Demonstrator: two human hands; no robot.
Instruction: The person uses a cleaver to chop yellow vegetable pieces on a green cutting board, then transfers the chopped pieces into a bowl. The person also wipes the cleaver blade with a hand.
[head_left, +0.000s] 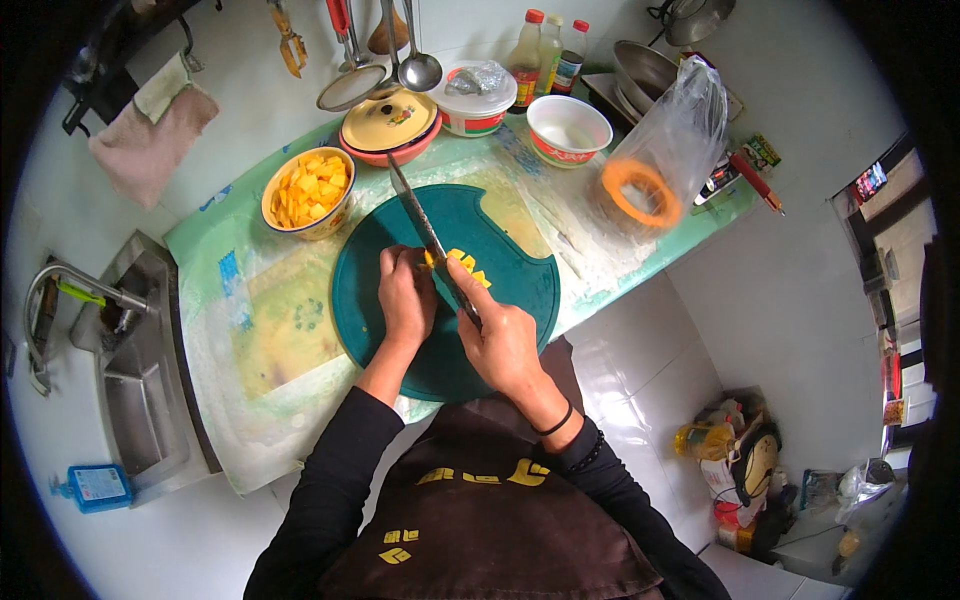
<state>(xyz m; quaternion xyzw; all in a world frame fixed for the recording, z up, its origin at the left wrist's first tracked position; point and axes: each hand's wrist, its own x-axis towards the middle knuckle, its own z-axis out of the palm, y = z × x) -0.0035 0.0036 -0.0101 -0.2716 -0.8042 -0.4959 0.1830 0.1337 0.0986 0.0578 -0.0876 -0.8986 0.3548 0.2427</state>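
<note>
A kitchen knife (417, 214) is gripped by its handle in my right hand (500, 334), the index finger laid along it. Its blade points up and away over a round dark green cutting board (375, 225). Left of the blade, my left hand (407, 294) has curled fingers on a yellow-orange piece, mostly hidden by the fingers. Small cut yellow-orange pieces (478, 279) lie on the board just right of the blade. Beyond the board's left edge stands an enamel bowl (315, 231) filled with yellow-orange chunks (307, 191).
Behind the board stand a yellow-lidded pot (390, 124), a lidded tub (474, 120), a white bowl (568, 135) and several bottles (550, 56). A plastic bag with an orange ring-shaped thing (641, 193) lies at right. The sink (142, 405) is at left.
</note>
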